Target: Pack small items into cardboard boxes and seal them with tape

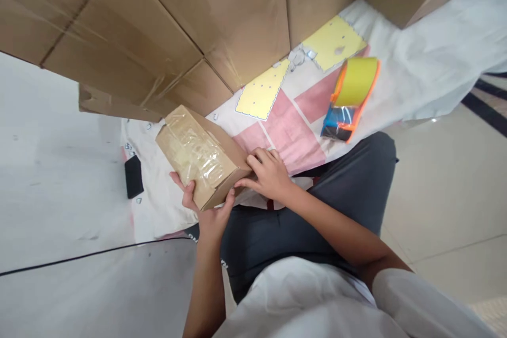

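Note:
A small brown cardboard box (202,156), its top sealed with clear tape, is held just above my lap. My left hand (206,211) grips its near end from below, thumb and fingers wrapped round the corner. My right hand (269,174) rests against the box's right side, fingers curled and pressed onto the edge. An orange tape dispenser (350,97) with a yellow roll lies on the cloth to the right, apart from both hands.
Large cardboard boxes (158,26) stand at the back. Two yellow perforated sheets (263,92) lie on the white-and-pink cloth (301,132), with small metal bits (299,58) between them. A black block (133,176) lies at the left. A black cable (79,259) crosses the floor.

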Demonstrator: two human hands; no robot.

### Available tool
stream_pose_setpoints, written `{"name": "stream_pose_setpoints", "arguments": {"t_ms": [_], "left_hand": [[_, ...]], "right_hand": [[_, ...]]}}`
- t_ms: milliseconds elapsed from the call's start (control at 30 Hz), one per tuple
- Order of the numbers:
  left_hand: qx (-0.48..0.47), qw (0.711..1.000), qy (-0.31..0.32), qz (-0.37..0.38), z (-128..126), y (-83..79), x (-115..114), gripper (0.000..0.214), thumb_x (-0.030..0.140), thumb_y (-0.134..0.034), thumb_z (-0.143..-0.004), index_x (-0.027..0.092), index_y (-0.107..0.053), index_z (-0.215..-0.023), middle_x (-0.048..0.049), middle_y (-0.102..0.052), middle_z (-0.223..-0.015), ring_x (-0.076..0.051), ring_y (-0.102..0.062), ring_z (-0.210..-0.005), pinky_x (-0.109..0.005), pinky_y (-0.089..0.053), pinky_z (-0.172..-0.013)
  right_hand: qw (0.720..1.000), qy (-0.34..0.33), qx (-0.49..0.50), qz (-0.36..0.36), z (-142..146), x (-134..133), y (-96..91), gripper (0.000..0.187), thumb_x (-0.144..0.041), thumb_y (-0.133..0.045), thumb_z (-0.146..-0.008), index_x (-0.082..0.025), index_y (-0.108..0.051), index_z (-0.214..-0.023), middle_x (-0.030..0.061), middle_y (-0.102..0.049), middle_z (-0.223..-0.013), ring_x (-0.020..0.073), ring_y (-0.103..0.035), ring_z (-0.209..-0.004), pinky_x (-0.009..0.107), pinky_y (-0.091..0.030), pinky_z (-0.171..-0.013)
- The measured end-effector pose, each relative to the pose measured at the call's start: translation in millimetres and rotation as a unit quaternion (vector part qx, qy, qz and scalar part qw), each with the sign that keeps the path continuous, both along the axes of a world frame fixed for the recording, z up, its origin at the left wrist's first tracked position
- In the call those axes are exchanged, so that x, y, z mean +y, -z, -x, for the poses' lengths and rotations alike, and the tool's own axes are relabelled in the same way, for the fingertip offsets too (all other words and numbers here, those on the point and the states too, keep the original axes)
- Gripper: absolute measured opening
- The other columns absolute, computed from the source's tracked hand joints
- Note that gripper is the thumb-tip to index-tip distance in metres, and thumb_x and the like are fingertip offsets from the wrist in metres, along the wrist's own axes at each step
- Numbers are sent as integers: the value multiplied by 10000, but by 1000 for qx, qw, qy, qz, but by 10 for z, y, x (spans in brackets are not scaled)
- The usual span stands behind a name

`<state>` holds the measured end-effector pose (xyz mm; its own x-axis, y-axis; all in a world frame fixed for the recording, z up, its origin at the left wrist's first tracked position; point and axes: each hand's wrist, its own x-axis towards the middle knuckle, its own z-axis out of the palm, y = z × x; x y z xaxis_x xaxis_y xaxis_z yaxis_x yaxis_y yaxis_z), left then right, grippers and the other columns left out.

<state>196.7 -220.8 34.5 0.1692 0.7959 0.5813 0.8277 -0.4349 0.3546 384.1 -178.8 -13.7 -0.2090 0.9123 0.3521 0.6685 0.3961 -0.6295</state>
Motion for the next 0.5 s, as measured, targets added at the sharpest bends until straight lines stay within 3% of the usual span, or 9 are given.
{"name": "stream_pose_setpoints", "arguments": {"t_ms": [233,500], "left_hand": [[18,1000,13,-15,52,38,18,795,301,-754,-877,238,-256,-1494,-159,-250,-1492,-459,-38,-1587,-650,-201,-1284],[31,996,47,-76,89,76,96,657,208,-804,-799,255,-417,-1328,-131,-322,-1366,-485,-108,-1574,-752,-204,-1229]], "right_hand": [[999,9,31,-2,-27,9,-24,746,-879,-596,-754,-170,-647,-983,102,-659,-1041,254,-609,-961,375,-374,-865],[999,26,18,-17,11,8,63,729,-881,-572,-770,-178,-670,-931,92,-667,-969,224,-618,-887,350,-400,-821]]}}
